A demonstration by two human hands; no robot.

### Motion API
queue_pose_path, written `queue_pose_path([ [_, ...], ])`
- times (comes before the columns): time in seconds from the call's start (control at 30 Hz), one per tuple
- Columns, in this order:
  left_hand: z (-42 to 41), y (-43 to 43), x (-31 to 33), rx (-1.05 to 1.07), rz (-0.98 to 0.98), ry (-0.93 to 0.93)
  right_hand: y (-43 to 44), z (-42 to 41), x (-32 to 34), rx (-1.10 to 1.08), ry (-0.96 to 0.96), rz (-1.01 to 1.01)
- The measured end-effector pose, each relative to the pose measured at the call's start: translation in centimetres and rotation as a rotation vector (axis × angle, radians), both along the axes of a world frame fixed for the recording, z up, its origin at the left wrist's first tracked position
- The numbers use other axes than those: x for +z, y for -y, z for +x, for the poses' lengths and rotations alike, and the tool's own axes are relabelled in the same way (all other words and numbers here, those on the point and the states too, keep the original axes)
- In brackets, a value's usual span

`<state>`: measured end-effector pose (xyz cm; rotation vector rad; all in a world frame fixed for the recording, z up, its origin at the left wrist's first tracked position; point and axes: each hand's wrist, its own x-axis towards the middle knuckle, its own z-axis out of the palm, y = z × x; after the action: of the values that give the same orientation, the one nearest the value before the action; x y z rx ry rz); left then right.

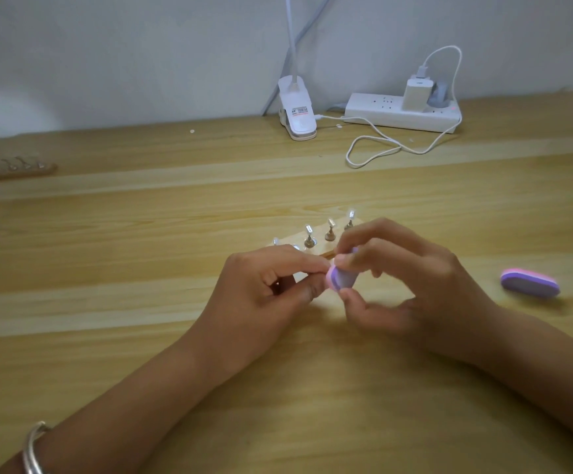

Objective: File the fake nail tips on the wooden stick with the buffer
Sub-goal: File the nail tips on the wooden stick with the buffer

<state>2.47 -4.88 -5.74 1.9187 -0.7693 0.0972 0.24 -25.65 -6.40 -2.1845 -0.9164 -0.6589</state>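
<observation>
Across most of the frame runs the pale wooden bench (pixel 141 336), bare and roomy on the left and toward the lower edge, so both forearms have space to swing. Its back edge meets the wall at the top, while its near edge is out of view. Upper right lies a white power strip (pixel 380 112) with a looping white cable (pixel 374 148), and beside it a white clip lamp (pixel 297 111), all well apart from the work. At centre the right hand (pixel 421 285) grips a pink and purple foam buffer (pixel 339 277) between thumb and fingers. The left hand (pixel 261 292) has thumb and forefinger pinched shut at the buffer's end, on what I judge to be one nail tip, though the fingers hide it. Just behind them sits the light wooden stick (pixel 326 252) carrying clear fake nail tips (pixel 329 224) on small metal stands. Filing looks under way, but which tips are done cannot be told. A spare purple buffer (pixel 529 284) lies at right, and a second stick (pixel 18 171) at upper left.
</observation>
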Motion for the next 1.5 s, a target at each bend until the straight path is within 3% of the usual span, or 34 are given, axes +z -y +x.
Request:
queue_pose_path([
  [0.23, -0.1, -0.1, 0.1, -0.021, 0.011, 0.055, -1.1, -0.7, -0.1, 0.011, 0.044, -0.003],
  [0.37, 0.1, 0.1, 0.0, -0.005, -0.023, -0.015, -0.1, -0.3, 0.3, -0.072, -0.02, 0.045],
  [0.53, 0.0, -0.1, 0.1, -0.018, -0.06, -0.011, -1.1, -0.9, 0.0, 0.0, 0.048, -0.002],
  [0.67, 0.2, 0.0, 0.1, -0.038, -0.074, -0.083, 0.0, -0.3, 0.5, -0.087, 0.003, 0.042],
  [0.87, 0.2, -0.1, 0.1, -0.086, -0.164, -0.204, -0.8, -0.9, 0.2, 0.005, 0.024, 0.002],
  [0.97, 0.3, 0.0, 0.1, -0.078, -0.182, -0.231, -0.2, -0.4, 0.4, -0.074, -0.009, 0.041],
  [1.13, 0.1, -0.2, 0.3, -0.084, -0.201, -0.261, -1.1, -0.9, 0.2, 0.018, 0.038, 0.02],
  [1.5, 0.0, -0.1, 0.5, -0.119, -0.266, -0.346, -0.4, -0.6, 0.6, -0.051, 0.074, 0.014],
])
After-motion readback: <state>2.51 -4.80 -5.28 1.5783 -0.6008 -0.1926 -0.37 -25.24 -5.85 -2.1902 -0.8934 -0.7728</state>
